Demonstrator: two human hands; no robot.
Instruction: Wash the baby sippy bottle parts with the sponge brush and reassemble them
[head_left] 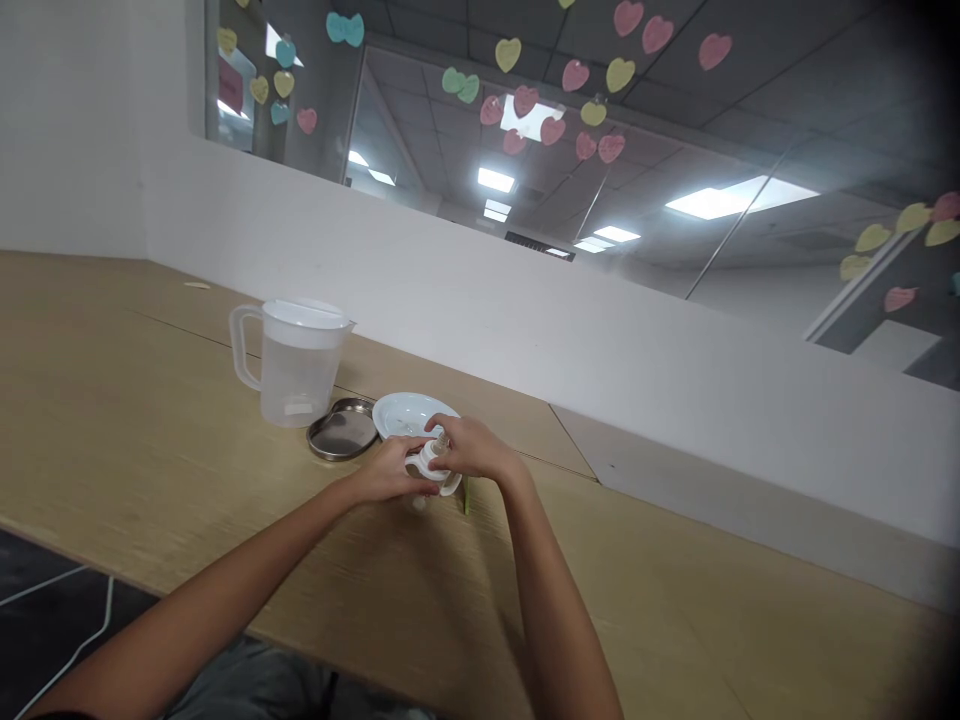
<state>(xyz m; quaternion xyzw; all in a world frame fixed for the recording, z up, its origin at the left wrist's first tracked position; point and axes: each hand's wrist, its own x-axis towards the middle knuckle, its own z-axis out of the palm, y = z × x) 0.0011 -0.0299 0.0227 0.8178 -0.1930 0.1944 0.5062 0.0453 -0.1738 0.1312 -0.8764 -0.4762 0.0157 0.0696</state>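
Both hands meet over the table at a small white two-handled piece, which looks like the top of a baby bottle. My left hand is closed around its left side. From the right, the bent fingers of my right hand grip its upper part, where a clear ribbed piece shows between them. One white loop handle sticks out below the right fingers. A pale, blurred thing shows just under my left hand; its kind is unclear. Directly behind the hands lies a white plate, partly covered by them.
Left of the plate is a shallow round metal tray. A translucent lidded pitcher stands behind it, handle to the left. A thin green strip lies beneath my right wrist. The wooden table meets a white wall below a window with heart-shaped notes.
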